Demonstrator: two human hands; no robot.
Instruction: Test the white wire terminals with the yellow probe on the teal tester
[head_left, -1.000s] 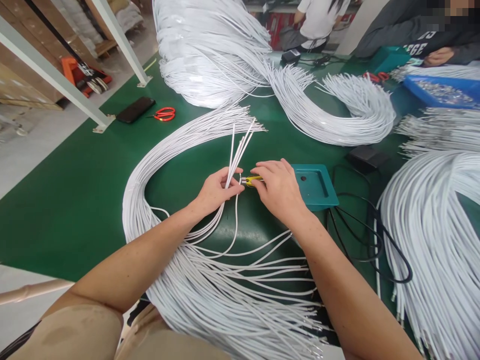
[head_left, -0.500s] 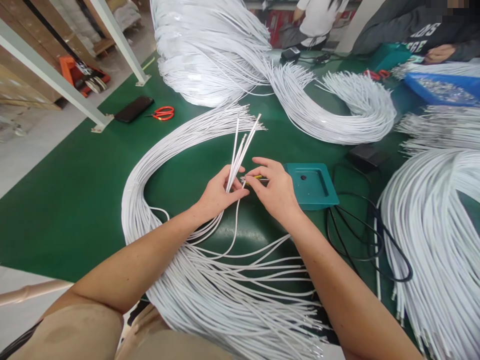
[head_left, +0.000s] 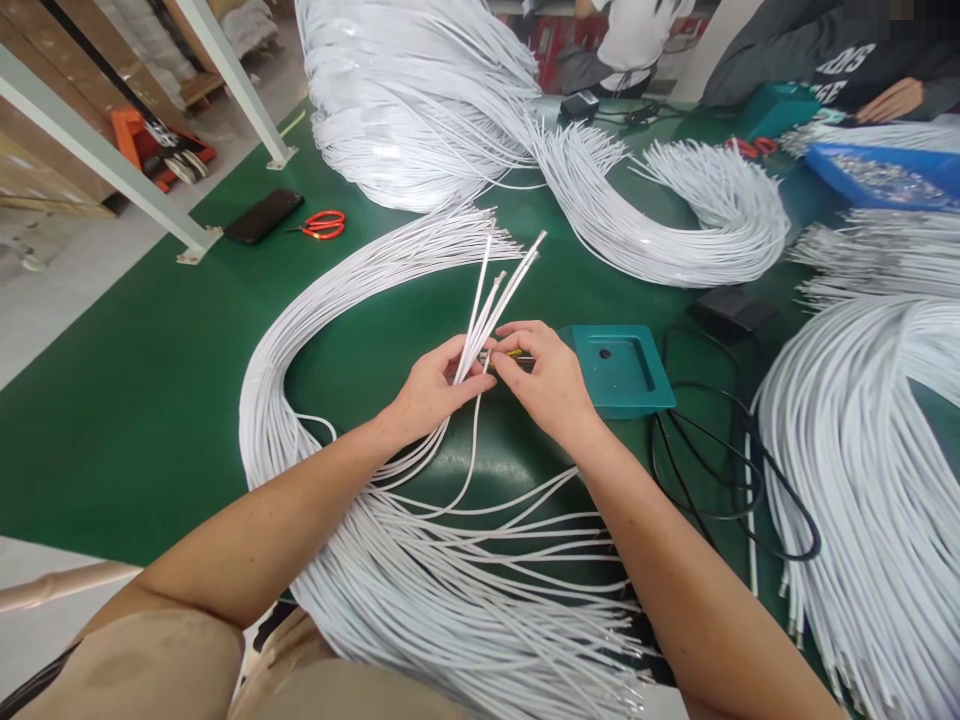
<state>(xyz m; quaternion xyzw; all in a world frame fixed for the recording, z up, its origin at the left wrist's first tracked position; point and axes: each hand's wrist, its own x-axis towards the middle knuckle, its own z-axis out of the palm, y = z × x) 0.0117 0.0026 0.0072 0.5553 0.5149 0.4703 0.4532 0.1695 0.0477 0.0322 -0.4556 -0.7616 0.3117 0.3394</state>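
Note:
My left hand [head_left: 435, 385] is closed around several white wires [head_left: 484, 315], whose tips fan upward and to the right. One separate white wire [head_left: 475, 440] rises from below to the point where the fingers of both hands meet. Around its upper end my right hand [head_left: 546, 375] is pinched, thumb against forefinger. A thin yellow and dark piece [head_left: 517, 355] shows behind those fingers; its kind is unclear. Just right of that hand sits a teal device [head_left: 622, 370] with a recessed top. The wires' bundle [head_left: 274, 370] curves across the table and under my left forearm.
Red-handled scissors [head_left: 324, 224] and a black phone [head_left: 264, 215] lie at the back left of the green table [head_left: 150, 400]. Large white wire bundles [head_left: 420, 100] stand behind and at right [head_left: 847, 430]. Black cables [head_left: 697, 480] loop near my right forearm. A co-worker's hand [head_left: 892, 100] rests beyond a blue bin [head_left: 877, 175].
The wires in my left hand lean further right, and my two hands are slightly closer together. The co-worker's hand has changed its pose.

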